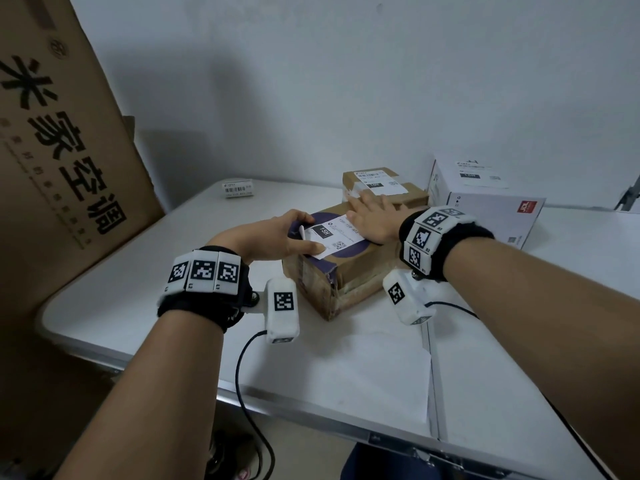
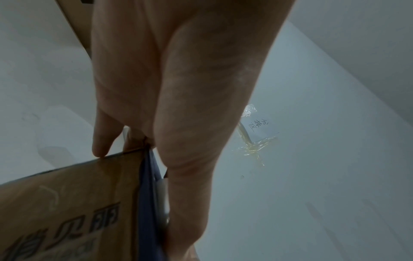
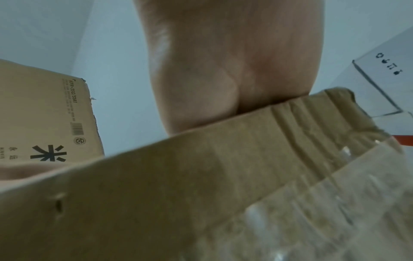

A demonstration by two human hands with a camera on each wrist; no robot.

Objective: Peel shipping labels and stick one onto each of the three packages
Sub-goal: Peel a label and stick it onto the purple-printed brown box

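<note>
A brown box (image 1: 341, 275) with purple tape stands mid-table, a white shipping label (image 1: 334, 235) lying across its top. My left hand (image 1: 299, 237) holds the label's left end, thumb on its near corner and fingers curled over the small lifted curl. My right hand (image 1: 369, 214) lies flat on the label's right end. Behind it a smaller brown box (image 1: 408, 197) and at the right a white box (image 1: 485, 206) each carry a label. The left wrist view shows the left hand (image 2: 178, 106) at the box edge (image 2: 67, 203). In the right wrist view the palm (image 3: 234, 61) rests on the box top (image 3: 178, 185).
A tall brown carton (image 1: 59, 133) leans at the table's left side. A pack of labels (image 1: 238, 188) lies at the back left. A white sheet (image 1: 388, 379) lies on the grey table (image 1: 138, 306) in front of the box. Cables hang from both wrists.
</note>
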